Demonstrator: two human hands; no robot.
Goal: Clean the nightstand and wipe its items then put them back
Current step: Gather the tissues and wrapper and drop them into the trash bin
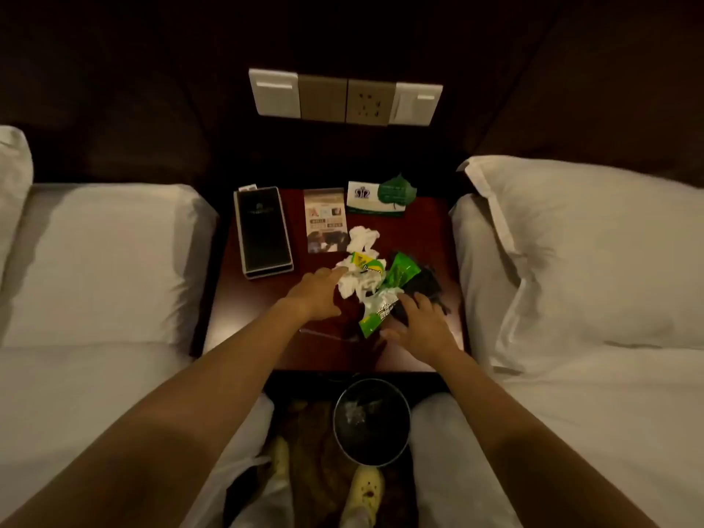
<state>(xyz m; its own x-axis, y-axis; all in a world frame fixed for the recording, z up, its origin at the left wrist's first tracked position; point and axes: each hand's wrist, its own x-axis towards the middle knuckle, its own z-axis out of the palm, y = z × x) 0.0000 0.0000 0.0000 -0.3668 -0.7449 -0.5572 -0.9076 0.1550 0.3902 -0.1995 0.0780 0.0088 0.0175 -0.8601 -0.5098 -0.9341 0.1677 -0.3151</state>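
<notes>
Two beds are seen, left and right, with the nightstand between them and a wall switch panel at 12 o'clock above it. A bin stands on the floor at 6 o'clock from the nightstand, just below its front edge, with something pale already inside.

On the top, a black box lies at 10 o'clock, its long axis running near to far. A leaflet lies at 12 o'clock, and a card with a green leaf tag stands at 1 o'clock.

The litter is heaped at the centre: white tissues, a green wrapper with its long axis running from 7 to 1 o'clock, and a dark crumpled bag at 3 o'clock of the heap.

The left hand is laid against the tissues from 9 o'clock, fingers extended, not closed on anything. The right hand rests on the wrapper and dark bag from 5 o'clock, fingers spread, nothing clamped.

Judgement: the heap lies between the two hands, and both are about equally near. A scoop inward, then a carry toward 6 o'clock to the bin, appears to be called for. Wiping is not yet begun.
</notes>
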